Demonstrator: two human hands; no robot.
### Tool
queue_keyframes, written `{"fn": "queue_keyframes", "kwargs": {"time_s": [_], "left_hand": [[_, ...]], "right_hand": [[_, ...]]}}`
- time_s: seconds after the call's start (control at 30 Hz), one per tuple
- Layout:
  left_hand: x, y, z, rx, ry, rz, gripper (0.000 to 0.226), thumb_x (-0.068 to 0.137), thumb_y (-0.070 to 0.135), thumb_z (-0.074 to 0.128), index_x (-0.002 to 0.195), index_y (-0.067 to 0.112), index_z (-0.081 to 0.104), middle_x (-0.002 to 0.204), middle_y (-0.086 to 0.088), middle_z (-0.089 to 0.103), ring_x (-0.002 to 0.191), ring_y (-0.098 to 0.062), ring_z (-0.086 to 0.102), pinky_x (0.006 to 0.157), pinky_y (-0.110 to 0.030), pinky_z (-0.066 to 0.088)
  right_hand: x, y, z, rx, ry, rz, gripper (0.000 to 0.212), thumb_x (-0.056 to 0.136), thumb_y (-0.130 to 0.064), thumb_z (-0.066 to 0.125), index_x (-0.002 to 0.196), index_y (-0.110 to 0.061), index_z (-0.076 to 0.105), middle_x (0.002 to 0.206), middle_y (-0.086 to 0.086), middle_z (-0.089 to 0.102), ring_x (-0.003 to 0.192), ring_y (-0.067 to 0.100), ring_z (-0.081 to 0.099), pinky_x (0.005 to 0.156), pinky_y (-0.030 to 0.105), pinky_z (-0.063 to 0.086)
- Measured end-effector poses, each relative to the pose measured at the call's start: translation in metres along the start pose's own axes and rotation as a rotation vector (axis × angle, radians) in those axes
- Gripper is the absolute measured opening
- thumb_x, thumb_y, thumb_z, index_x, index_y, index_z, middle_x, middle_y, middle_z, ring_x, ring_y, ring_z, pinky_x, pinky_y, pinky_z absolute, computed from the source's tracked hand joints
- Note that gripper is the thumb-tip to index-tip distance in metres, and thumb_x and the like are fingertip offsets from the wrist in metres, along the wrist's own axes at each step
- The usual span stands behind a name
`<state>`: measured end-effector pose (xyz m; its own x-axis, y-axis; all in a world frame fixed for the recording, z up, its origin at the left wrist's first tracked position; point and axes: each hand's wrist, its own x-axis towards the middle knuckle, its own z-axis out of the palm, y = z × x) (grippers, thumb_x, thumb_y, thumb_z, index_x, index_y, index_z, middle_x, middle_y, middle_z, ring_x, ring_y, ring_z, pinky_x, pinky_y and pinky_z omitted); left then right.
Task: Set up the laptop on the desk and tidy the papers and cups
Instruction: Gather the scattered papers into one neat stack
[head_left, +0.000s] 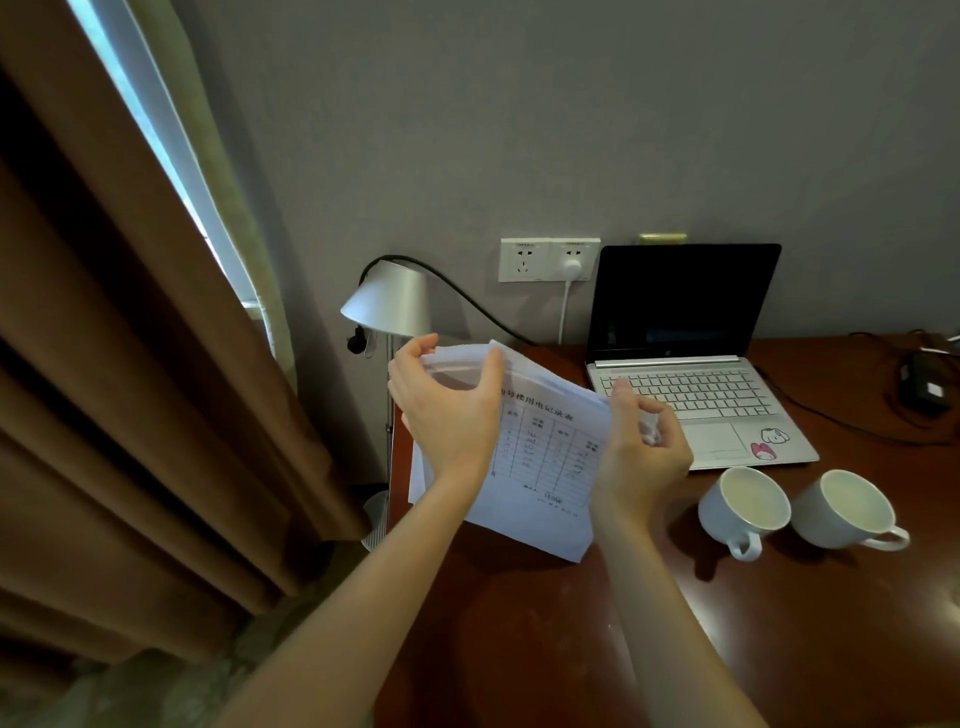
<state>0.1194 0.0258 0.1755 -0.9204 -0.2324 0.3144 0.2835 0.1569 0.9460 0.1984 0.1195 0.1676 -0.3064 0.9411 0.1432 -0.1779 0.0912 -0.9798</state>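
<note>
Step in hand, as judged: tidying the papers; the sheets are being squared into one stack.

A sheaf of white printed paper sheets (540, 457), the top one bearing a ruled table, is held above the left end of the dark red-brown wooden worktop (727, 623). The left hand (447, 410) is closed on the sheaf's far left corner, thumb on the near face and fingers curled over the upper edge. The right hand (641, 452) is closed on the right edge. The sheets are seen fanned and out of line at the top; the lower corner hangs close to the worktop, and contact cannot be told.

To the right of the grip and further back, a silver laptop with an open lid and a dark screen (691, 364) is already set on the worktop. Two white ceramic cups (795, 506) stand side by side just in front of it, near the right hand but apart from it. A silver cone-shaded floor lamp (387, 301) stands behind the left hand.

Next move, as judged: the edges need aligning, probably by tapping on the worktop, then the stack is to be laid flat clear of the cups. The cups appear not yet tidied.
</note>
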Motion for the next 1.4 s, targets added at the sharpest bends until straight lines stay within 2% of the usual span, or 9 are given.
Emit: {"fn": "queue_keyframes", "kwargs": {"time_s": [0.2,0.3,0.5,0.7,0.9,1.07,1.17,1.3,1.4], "left_hand": [[0.014,0.000,-0.001,0.006,0.074,-0.016,0.059,0.065,0.046,0.077,0.111,0.030,0.044,0.105,0.014,0.047,0.103,-0.008,0.048,0.085,-0.017,0.042],[0.021,-0.003,-0.001,-0.014,0.069,-0.049,0.053,0.071,0.036,0.076,0.114,0.025,0.046,0.105,0.007,0.051,0.097,-0.009,0.053,0.084,-0.021,0.049],[0.007,-0.003,0.004,-0.081,-0.047,-0.017,0.061,0.064,0.060,0.071,0.111,0.032,0.045,0.106,0.008,0.051,0.098,-0.007,0.055,0.078,-0.016,0.049],[0.016,-0.004,0.000,-0.061,0.019,-0.028,0.050,0.071,0.036,0.076,0.110,0.026,0.047,0.097,0.013,0.050,0.090,-0.006,0.057,0.071,-0.015,0.052],[0.007,0.005,0.005,0.021,-0.036,0.086,0.046,0.070,0.046,0.073,0.105,0.033,0.046,0.095,0.022,0.048,0.091,0.003,0.052,0.080,-0.015,0.048],[0.008,0.004,0.006,-0.029,0.004,0.066,0.038,0.073,0.041,0.070,0.100,0.029,0.048,0.092,0.014,0.051,0.088,-0.006,0.055,0.078,-0.026,0.052],[0.001,0.008,0.009,0.001,0.005,0.098,0.042,0.071,0.049,0.072,0.101,0.031,0.048,0.095,0.013,0.052,0.089,-0.005,0.055,0.077,-0.019,0.048],[0.020,-0.002,-0.002,-0.017,0.104,0.028,0.031,0.074,0.025,0.072,0.097,0.019,0.053,0.087,0.009,0.052,0.078,-0.007,0.055,0.070,-0.022,0.050],[0.005,0.003,0.004,-0.001,0.049,0.095,0.034,0.073,0.040,0.072,0.096,0.029,0.048,0.087,0.018,0.050,0.082,-0.003,0.054,0.071,-0.011,0.048]], "right_hand": [[0.013,0.004,-0.010,-0.024,0.035,-0.046,0.029,0.077,-0.047,0.064,0.059,-0.026,0.056,0.056,-0.011,0.052,0.053,-0.003,0.047,0.050,0.009,0.037],[0.021,0.005,-0.013,0.007,0.039,-0.016,0.026,0.080,-0.043,0.065,0.060,-0.027,0.056,0.059,-0.010,0.053,0.056,-0.001,0.048,0.056,0.017,0.040],[0.012,0.003,-0.002,0.015,-0.045,-0.018,0.032,0.074,-0.054,0.063,0.056,-0.030,0.051,0.056,-0.011,0.048,0.057,0.008,0.045,0.053,0.024,0.038],[0.012,0.004,-0.001,0.002,-0.041,-0.018,0.027,0.073,-0.052,0.064,0.059,-0.031,0.055,0.055,-0.014,0.052,0.055,0.003,0.045,0.052,0.019,0.038],[0.010,0.004,-0.004,-0.008,-0.135,-0.004,0.028,0.070,-0.057,0.065,0.061,-0.032,0.055,0.057,-0.014,0.051,0.051,-0.002,0.047,0.048,0.012,0.040],[0.010,0.008,-0.005,0.006,-0.123,0.031,0.034,0.069,-0.060,0.065,0.061,-0.029,0.053,0.064,-0.002,0.054,0.063,0.017,0.053,0.057,0.031,0.045],[0.001,0.007,-0.003,-0.006,-0.155,0.005,0.034,0.070,-0.058,0.067,0.061,-0.028,0.056,0.058,-0.011,0.055,0.054,0.002,0.052,0.048,0.016,0.042],[0.013,0.009,-0.015,0.009,-0.068,0.050,0.038,0.076,-0.053,0.067,0.062,-0.019,0.056,0.061,-0.003,0.052,0.061,0.015,0.050,0.052,0.024,0.039],[0.001,0.006,-0.007,0.014,-0.158,0.042,0.031,0.068,-0.059,0.068,0.061,-0.031,0.058,0.059,-0.011,0.057,0.059,0.008,0.055,0.052,0.021,0.044]]}}
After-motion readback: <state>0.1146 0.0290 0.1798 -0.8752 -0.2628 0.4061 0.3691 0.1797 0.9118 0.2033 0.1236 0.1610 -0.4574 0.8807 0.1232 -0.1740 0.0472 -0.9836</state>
